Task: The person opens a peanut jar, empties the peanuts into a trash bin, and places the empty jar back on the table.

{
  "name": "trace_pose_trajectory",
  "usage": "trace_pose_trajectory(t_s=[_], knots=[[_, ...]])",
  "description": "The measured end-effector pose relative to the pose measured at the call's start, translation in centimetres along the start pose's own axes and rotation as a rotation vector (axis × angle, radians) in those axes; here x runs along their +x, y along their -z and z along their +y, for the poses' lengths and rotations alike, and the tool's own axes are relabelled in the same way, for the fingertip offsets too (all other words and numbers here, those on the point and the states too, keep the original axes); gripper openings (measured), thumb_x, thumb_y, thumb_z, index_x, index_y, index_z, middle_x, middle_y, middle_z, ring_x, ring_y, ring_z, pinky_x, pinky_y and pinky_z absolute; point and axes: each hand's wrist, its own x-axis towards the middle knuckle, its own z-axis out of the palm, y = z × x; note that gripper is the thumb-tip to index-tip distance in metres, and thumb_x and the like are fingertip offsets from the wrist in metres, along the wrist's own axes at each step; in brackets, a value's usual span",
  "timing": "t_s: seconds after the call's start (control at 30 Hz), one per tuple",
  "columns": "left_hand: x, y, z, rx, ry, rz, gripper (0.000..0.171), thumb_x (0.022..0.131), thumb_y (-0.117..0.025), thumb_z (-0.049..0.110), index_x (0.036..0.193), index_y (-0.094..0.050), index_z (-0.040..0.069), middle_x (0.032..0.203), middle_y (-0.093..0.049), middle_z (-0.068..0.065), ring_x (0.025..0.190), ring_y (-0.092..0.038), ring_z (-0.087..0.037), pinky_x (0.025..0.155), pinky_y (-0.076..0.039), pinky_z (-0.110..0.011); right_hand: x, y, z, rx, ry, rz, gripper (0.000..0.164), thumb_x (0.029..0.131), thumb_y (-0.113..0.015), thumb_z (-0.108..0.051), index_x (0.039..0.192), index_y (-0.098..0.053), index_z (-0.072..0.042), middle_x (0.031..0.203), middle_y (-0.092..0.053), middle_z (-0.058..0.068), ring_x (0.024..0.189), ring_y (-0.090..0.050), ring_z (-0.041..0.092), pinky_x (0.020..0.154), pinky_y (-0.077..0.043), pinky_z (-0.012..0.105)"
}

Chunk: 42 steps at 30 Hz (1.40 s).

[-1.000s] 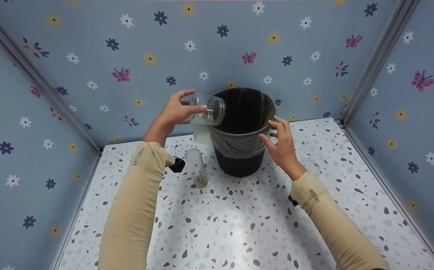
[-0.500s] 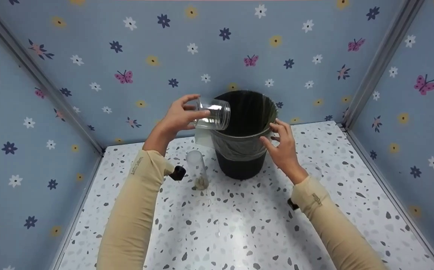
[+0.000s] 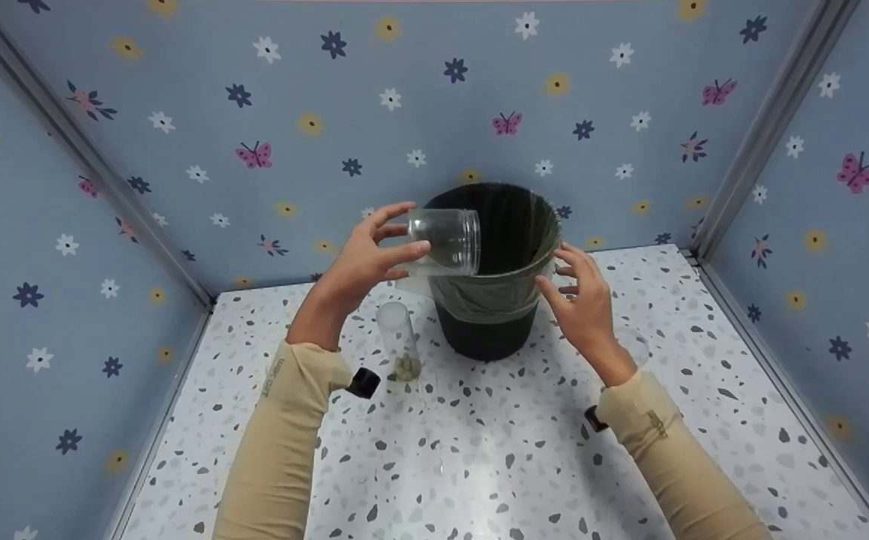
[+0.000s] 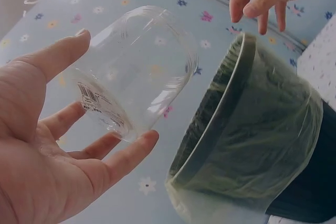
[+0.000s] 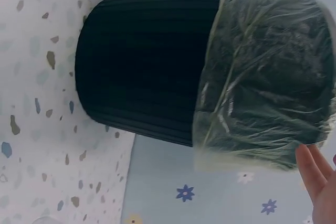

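Note:
My left hand point(image 3: 374, 251) holds a clear plastic jar point(image 3: 445, 244) on its side, thumb on one side and fingers on the other. The jar's wide mouth faces right, over the near left rim of a black bin point(image 3: 485, 330). A barcode label point(image 4: 100, 100) shows on the jar's base in the left wrist view, and its walls look see-through. A thin clear liner point(image 5: 262, 77) is folded over the bin's rim. At the rim's right side is my right hand point(image 3: 584, 304), fingers loosely bent; whether its fingertips touch the liner I cannot tell.
A tall clear cylinder point(image 3: 398, 334) stands left of the bin with small pale pieces at its bottom. A faint clear round item point(image 3: 633, 345) lies right of the bin, partly behind my right wrist. Flowered walls point(image 3: 299, 75) enclose the speckled surface point(image 3: 464, 450).
My left hand has moved the jar right and slightly down, farther over the bin's opening. My right hand has shifted a little right and down beside the rim. The head view has tilted slightly.

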Motion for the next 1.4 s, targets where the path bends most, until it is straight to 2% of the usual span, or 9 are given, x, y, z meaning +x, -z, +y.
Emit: trace_pose_trajectory(t_s=[0.2,0.33,0.43,0.63,0.9,1.03,1.17,1.27,1.4], knots=[[-2.0,-1.8,-2.5,-0.135,-0.035,-0.032,0.072,0.087,-0.074,0.023,0.149,-0.037,0.020,0.144,-0.032,-0.014,0.123,-0.048,-0.031,0.097,-0.044,-0.049,-1.8,0.8,-2.1,0.083,0.027,0.013,0.044,0.089,-0.073,-0.011,0.130,-0.058,-0.005,0.127,-0.059,0.010,0.100,-0.065,0.026,0.071,-0.056,0.036],[-3.2,-3.4,-4.8,-0.282,-0.049,-0.059,0.074,0.084,-0.077,0.023,0.147,-0.039,0.019,0.144,-0.032,-0.020,0.118,-0.053,-0.035,0.094,-0.046,-0.050,-3.3,1.2,-3.7,0.158,-0.032,-0.024,0.045,0.088,-0.070,-0.003,0.131,-0.056,-0.003,0.129,-0.058,0.013,0.101,-0.064,0.026,0.074,-0.054,0.026],[-4.1,-4.4,-6.9,-0.400,-0.058,-0.087,0.077,0.082,-0.079,0.021,0.146,-0.037,0.015,0.142,-0.033,-0.023,0.116,-0.054,-0.038,0.090,-0.049,-0.050,-4.2,1.7,-5.3,0.225,-0.073,-0.071,0.044,0.089,-0.067,0.003,0.131,-0.054,0.004,0.129,-0.056,0.020,0.102,-0.063,0.033,0.076,-0.051,0.020],[-6.3,-5.5,-11.1,-0.603,-0.099,-0.132,0.072,0.085,-0.076,0.014,0.142,-0.032,0.010,0.141,-0.035,-0.022,0.122,-0.048,-0.045,0.091,-0.048,-0.051,-5.4,2.9,-8.3,0.244,-0.134,-0.126,0.037,0.091,-0.063,0.005,0.126,-0.053,0.011,0.121,-0.058,0.025,0.100,-0.061,0.039,0.075,-0.050,0.021],[-8.7,-5.3,-15.0,-0.803,-0.186,-0.144,0.062,0.090,-0.062,0.003,0.135,-0.022,0.013,0.142,-0.029,-0.022,0.123,-0.045,-0.038,0.091,-0.048,-0.045,-6.6,3.5,-7.3,0.240,-0.212,-0.144,0.031,0.091,-0.064,0.002,0.121,-0.058,0.007,0.113,-0.064,0.019,0.097,-0.063,0.034,0.074,-0.051,0.024],[-9.8,-5.4,-16.8,-0.852,-0.238,-0.105,0.061,0.087,-0.056,-0.002,0.132,-0.018,0.012,0.138,-0.034,-0.019,0.124,-0.045,-0.033,0.096,-0.045,-0.044,-7.5,3.5,-6.4,0.235,-0.263,-0.152,0.028,0.092,-0.064,0.001,0.120,-0.059,0.005,0.111,-0.064,0.017,0.096,-0.063,0.027,0.074,-0.051,0.023],[-10.6,-5.4,-18.6,-0.861,-0.278,-0.023,0.072,0.086,-0.052,-0.004,0.143,-0.010,0.010,0.138,-0.036,-0.018,0.123,-0.046,-0.032,0.099,-0.044,-0.042,-8.5,3.4,-5.9,0.248,-0.288,-0.176,0.024,0.093,-0.063,0.000,0.117,-0.061,0.006,0.106,-0.066,0.016,0.092,-0.064,0.024,0.072,-0.052,0.025],[-11.0,-5.3,-19.7,-0.815,-0.286,0.052,0.083,0.083,-0.050,-0.006,0.151,-0.004,0.005,0.141,-0.032,-0.021,0.123,-0.046,-0.029,0.100,-0.042,-0.039,-9.2,3.2,-5.8,0.276,-0.295,-0.198,0.022,0.093,-0.062,0.001,0.114,-0.061,0.007,0.102,-0.066,0.019,0.089,-0.064,0.023,0.071,-0.052,0.025],[-11.2,-4.9,-20.7,-0.710,-0.291,0.177,0.083,0.081,-0.050,-0.007,0.152,-0.006,-0.003,0.142,-0.026,-0.022,0.125,-0.043,-0.029,0.101,-0.041,-0.036,-10.0,3.2,-5.7,0.317,-0.319,-0.199,0.018,0.093,-0.061,0.002,0.111,-0.063,0.007,0.098,-0.066,0.021,0.084,-0.064,0.022,0.068,-0.051,0.020]])
